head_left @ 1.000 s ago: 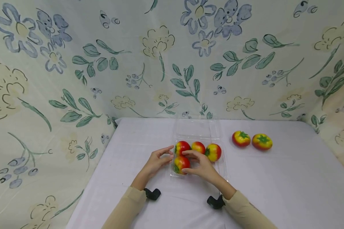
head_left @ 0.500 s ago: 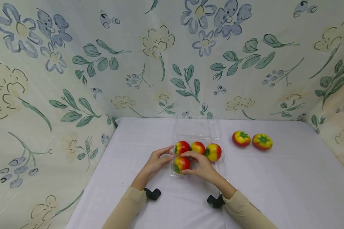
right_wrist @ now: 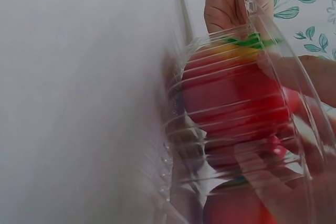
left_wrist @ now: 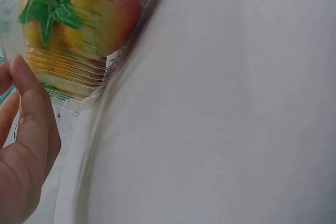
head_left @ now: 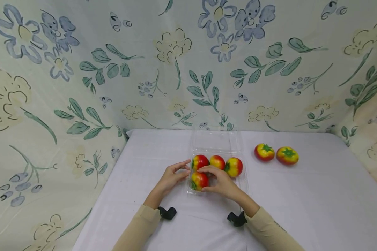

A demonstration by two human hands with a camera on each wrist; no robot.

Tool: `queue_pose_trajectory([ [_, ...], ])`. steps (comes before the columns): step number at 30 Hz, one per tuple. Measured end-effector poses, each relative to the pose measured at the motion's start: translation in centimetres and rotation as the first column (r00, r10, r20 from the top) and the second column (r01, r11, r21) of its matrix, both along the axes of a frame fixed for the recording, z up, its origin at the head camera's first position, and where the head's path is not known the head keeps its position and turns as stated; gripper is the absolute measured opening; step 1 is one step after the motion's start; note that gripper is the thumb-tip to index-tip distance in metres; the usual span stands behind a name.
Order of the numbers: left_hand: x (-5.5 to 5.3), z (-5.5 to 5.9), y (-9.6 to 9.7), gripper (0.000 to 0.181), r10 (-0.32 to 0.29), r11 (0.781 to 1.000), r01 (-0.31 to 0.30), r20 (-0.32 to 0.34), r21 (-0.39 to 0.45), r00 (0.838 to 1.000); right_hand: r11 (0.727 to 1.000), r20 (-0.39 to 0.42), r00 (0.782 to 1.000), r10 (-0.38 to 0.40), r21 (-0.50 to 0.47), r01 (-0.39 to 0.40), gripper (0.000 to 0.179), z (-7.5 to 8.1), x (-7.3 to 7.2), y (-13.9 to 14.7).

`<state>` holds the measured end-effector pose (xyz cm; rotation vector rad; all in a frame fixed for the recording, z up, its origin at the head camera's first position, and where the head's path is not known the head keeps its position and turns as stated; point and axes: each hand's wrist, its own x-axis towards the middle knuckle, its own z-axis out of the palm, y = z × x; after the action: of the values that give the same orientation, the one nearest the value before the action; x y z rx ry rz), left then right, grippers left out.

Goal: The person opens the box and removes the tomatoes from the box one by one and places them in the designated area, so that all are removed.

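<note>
A clear plastic clamshell box [head_left: 220, 188] lies with its lid [head_left: 216, 140] folded back. Several red-and-yellow tomatoes sit in it: two along the back [head_left: 217, 162], one at the back right [head_left: 234, 167], and one at the front left [head_left: 199, 180]. My right hand [head_left: 221, 181] holds that front-left tomato, thumb at its near side and fingers at its far side. At the box's left wall, my left hand [head_left: 166, 179] touches the edge with extended fingertips. Through the ribbed wall in the left wrist view shows a tomato [left_wrist: 105, 24] with a green star-shaped calyx.
Two more tomatoes stand on the white-covered table to the right of the box, one nearer [head_left: 264, 152] and one farther right [head_left: 287, 155]. A floral cloth [head_left: 176, 69] hangs behind the table and along its sides.
My right hand's fingertips have shifted very slightly around the front-left tomato. The left hand, the box and the other tomatoes stay where they were.
</note>
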<state>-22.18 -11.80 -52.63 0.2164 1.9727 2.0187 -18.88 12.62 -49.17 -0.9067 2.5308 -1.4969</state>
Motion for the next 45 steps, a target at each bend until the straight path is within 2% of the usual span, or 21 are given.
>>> queue_pose_trajectory([
  [9, 0.0, 0.0, 0.1, 0.047, 0.001, 1.0, -0.001, 0.004, 0.005, 1.0, 1.0, 0.004, 1.0, 0.017, 0.02, -0.018, 0.058, 0.2, -0.1, 0.1],
  [16, -0.1, 0.0, 0.2, 0.046, 0.007, 1.0, -0.007, 0.012, 0.002, 1.0, 1.0, -0.015, 1.0, 0.02, -0.003, -0.02, 0.058, 0.2, -0.1, 0.3],
  [29, -0.1, 0.3, 0.2, 0.048, 0.002, 1.0, -0.002, 0.029, 0.015, 1.0, 0.989, 0.106, 0.994, -0.02, -0.143, 0.035, 0.062, 0.8, 0.1, 1.0],
  [35, -0.1, 0.1, 0.1, 0.048, 0.002, 1.0, -0.002, 0.027, 0.02, 1.0, 0.982, 0.169, 0.986, -0.005, -0.184, 0.037, 0.063, 0.8, 0.0, 1.3],
  [45, -0.1, 0.2, 0.1, 0.049, 0.001, 1.0, -0.001, 0.026, 0.014, 1.0, 0.982, 0.181, 0.983, 0.01, -0.186, 0.024, 0.062, 0.3, 0.1, 1.7],
])
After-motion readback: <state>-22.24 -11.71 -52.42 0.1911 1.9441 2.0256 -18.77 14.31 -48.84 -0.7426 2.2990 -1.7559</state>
